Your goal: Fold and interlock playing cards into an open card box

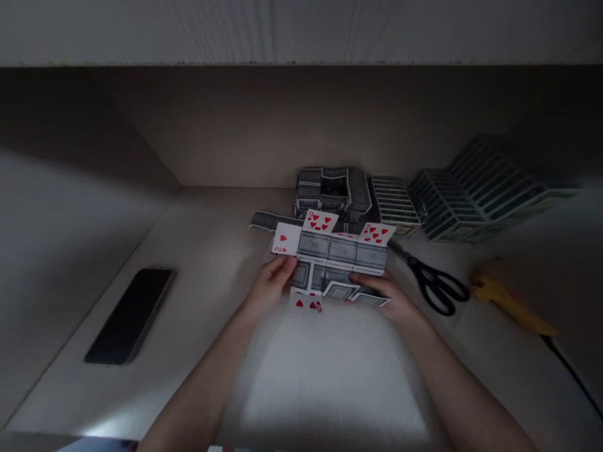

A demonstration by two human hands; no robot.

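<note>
Between my two hands is a structure of joined playing cards, mostly patterned card backs. A two of hearts sticks out at its left, a nine and a seven of hearts along its top, and another heart card below. My left hand grips the left edge, thumb on the front. At the lower right side, my right hand holds it with fingers over the card backs. Just behind stands a box-like form built of cards with a square opening. A flat strip of cards lies beside it.
Scissors with black handles lie to the right, near a yellow glue gun with a black cord. Stepped card structures stand at the back right. A dark phone rests at left. A shelf edge runs overhead.
</note>
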